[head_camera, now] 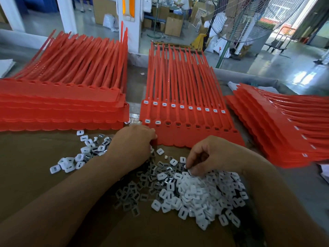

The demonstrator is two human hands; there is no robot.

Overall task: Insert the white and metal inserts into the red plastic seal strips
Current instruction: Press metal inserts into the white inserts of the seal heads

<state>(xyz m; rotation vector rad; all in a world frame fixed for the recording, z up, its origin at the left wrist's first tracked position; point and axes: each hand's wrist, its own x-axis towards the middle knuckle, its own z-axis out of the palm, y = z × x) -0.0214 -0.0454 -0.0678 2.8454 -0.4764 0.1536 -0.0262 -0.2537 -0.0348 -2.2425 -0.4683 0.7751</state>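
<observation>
A red seal strip sheet [195, 136] lies in the middle, its near row holding two white inserts at the left end and open sockets to the right. The row behind it is filled with white inserts. My left hand [131, 147] grips the sheet's near left corner. My right hand [208, 154] hovers over the pile of white and metal inserts [188, 191], fingers curled, fingertips pinching inserts at the pile's top edge. A smaller scatter of inserts [83, 154] lies left of my left hand.
A tall stack of red strip sheets [62, 107] stands at the left, another fanned stack [277, 127] at the right. Brown cardboard [35, 175] covers the table. A standing fan [249, 18] and boxes are beyond the far edge.
</observation>
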